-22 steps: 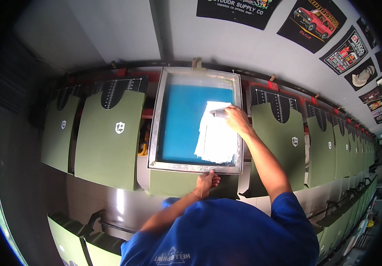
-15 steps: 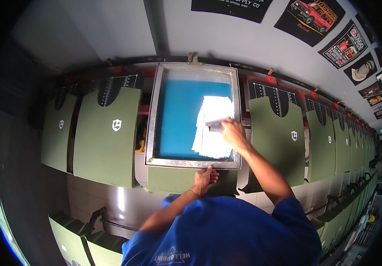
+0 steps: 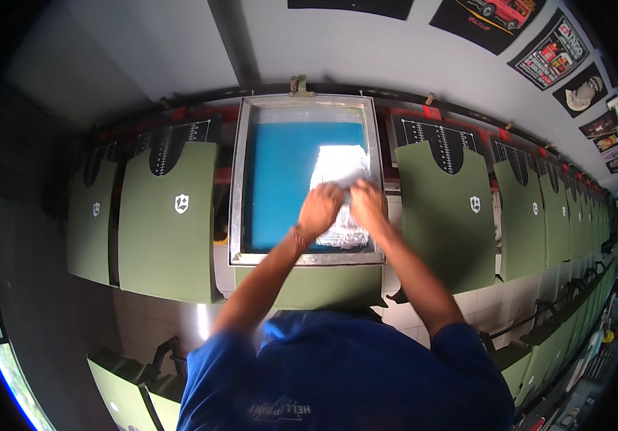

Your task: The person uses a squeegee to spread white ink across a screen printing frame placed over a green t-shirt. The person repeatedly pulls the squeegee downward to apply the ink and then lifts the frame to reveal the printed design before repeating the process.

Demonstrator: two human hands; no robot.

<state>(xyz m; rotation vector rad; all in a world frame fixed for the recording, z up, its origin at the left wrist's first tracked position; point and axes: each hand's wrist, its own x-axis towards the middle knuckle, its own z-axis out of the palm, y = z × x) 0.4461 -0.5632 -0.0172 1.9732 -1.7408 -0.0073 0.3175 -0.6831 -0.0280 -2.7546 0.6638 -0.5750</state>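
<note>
The work is judged to be partway through at this station: the metal-framed screen [image 3: 237,179] lies over the green panel [image 3: 309,287], of which only the lower strip shows below the frame. White ink [image 3: 339,159] covers the right part of the blue mesh [image 3: 287,179], dense above the hands and thinner, with streaks, below them; the left part of the mesh bears no ink. Completed, as far as can be seen: the neighbouring left panel [image 3: 165,251] and right panel [image 3: 445,237] each carry a white shield emblem. Outstanding, by judgement: the inking pass, since the squeegee [image 3: 346,183] is not yet clear of the inked area, and the screen is not yet raised. Whether the covered panel carries an emblem cannot be determined. Grip condition: the left hand [image 3: 321,208] and the right hand [image 3: 368,205] are set side by side at the squeegee, fingers curled and closed on it, with no open span evident; motion blur obscures exact finger placement. The squeegee is located inside the frame, on the inked right part of the mesh, between and just ahead of both hands.
</note>
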